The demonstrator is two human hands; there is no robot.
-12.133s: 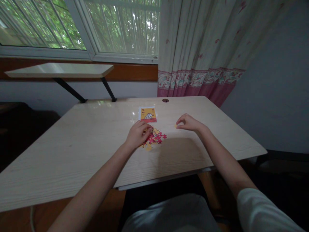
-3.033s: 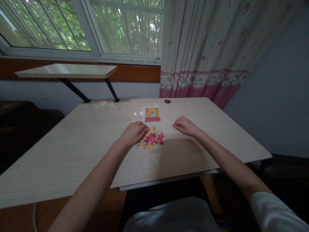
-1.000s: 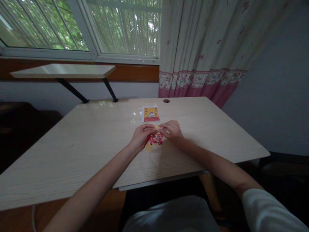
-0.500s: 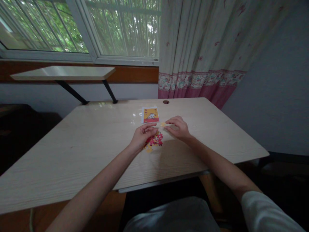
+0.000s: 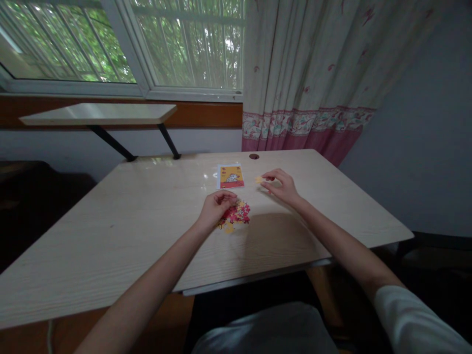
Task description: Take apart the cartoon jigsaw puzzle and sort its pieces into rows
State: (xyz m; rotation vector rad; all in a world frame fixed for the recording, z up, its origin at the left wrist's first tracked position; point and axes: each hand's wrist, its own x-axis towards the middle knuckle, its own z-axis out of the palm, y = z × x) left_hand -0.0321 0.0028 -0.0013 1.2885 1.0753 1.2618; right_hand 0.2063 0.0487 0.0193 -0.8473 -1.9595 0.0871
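Note:
My right hand (image 5: 282,186) pinches a yellow puzzle piece (image 5: 259,180) between thumb and fingertips, to the right of a picture card (image 5: 231,169). A small spot of red shows just under this hand; I cannot tell whether it is held. My left hand (image 5: 218,205) is closed, its fingers curled together at the upper left edge of a pile of puzzle pieces (image 5: 240,213). What it may grip is hidden. The pile is mostly red and yellow, and the hand covers part of it. The card carries a spotted white animal on orange and red.
All this rests on a pale wooden desk (image 5: 147,226). A raised shelf (image 5: 103,112) on black legs stands at its back left. Behind are a round hole (image 5: 254,157) in the desktop, a barred window (image 5: 188,44) and a flowered curtain (image 5: 295,78).
My right hand has moved right and away from me with the yellow piece, leaving the left hand's side. The left fingers have curled closer together beside the pile.

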